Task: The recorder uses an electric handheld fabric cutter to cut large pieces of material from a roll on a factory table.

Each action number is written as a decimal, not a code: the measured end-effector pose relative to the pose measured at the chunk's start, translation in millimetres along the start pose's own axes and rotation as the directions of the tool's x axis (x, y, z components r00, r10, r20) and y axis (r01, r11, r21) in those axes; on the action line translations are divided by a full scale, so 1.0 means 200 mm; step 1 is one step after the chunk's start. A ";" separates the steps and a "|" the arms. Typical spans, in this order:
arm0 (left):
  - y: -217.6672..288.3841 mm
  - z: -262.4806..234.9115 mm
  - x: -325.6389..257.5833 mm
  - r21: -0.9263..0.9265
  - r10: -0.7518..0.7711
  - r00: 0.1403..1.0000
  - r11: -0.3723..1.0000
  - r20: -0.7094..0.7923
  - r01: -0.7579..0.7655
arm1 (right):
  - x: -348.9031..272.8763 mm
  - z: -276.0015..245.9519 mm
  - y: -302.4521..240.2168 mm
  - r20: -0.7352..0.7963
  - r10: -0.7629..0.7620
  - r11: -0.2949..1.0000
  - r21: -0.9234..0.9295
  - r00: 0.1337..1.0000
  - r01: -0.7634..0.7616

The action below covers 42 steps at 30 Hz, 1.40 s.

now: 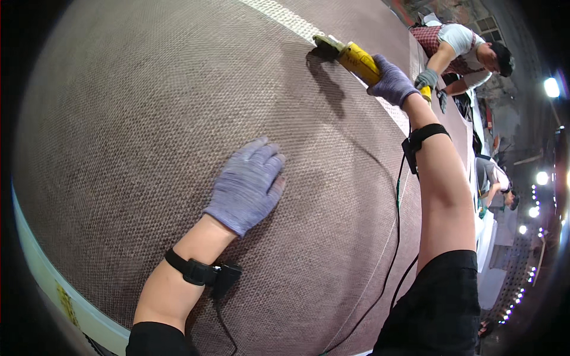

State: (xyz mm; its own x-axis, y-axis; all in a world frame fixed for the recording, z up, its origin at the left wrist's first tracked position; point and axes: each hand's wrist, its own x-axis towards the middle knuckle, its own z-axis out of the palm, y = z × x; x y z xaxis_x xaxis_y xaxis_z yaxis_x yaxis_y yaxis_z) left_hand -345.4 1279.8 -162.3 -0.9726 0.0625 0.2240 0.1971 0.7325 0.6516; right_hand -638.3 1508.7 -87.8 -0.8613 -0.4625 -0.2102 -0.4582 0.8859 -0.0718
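Observation:
A large grey-brown textured carpet (pixel 148 113) fills most of the view, with a pale band (pixel 279 15) running through its upper part. My right hand (pixel 393 81), in a grey-purple glove, is wrapped round the yellow body of a handheld power tool (pixel 359 62). The tool's dark head (pixel 325 44) is at the edge of the pale band and casts a shadow on the carpet; I cannot tell whether it touches. My left hand (pixel 248 183), in a matching glove, rests on the carpet, fingers stretched forward and slightly bent, holding nothing.
A dark cable (pixel 395 237) runs down beside my right arm across the carpet. At the upper right, a co-worker (pixel 460 44) in gloves leans over the far side, a yellow tool in one hand. Another person (pixel 496 181) bends over farther right. A pale edge (pixel 56 288) curves along the lower left.

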 end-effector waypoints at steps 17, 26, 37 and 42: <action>-0.06 0.03 0.01 -0.017 0.047 0.998 0.999 0.046 -0.047 | 0.32 0.05 -0.38 -0.073 -0.018 0.998 0.057 0.997 0.022; -0.07 0.02 0.05 -0.195 0.030 1.000 0.980 -0.007 -0.030 | 0.49 -0.04 -0.63 -0.078 -0.011 0.998 -0.067 0.997 0.006; -0.48 -0.48 0.06 -0.570 0.208 0.944 0.821 0.257 -0.025 | 0.77 -0.06 -0.96 -0.032 0.082 0.988 -0.131 0.996 -0.085; -1.18 -1.06 0.07 0.308 -0.056 0.987 0.946 -0.150 0.100 | 0.85 -0.11 -1.10 -0.038 0.065 0.984 -0.162 0.997 -0.070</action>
State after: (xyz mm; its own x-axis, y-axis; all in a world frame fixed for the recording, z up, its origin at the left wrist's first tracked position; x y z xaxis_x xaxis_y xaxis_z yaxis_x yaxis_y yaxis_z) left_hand -379.7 964.9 -158.8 -0.9525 -0.0808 0.2937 0.0513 0.9079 0.4160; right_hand -688.6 1235.4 -86.1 -0.8971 -0.4050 -0.1768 -0.4259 0.8991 0.1016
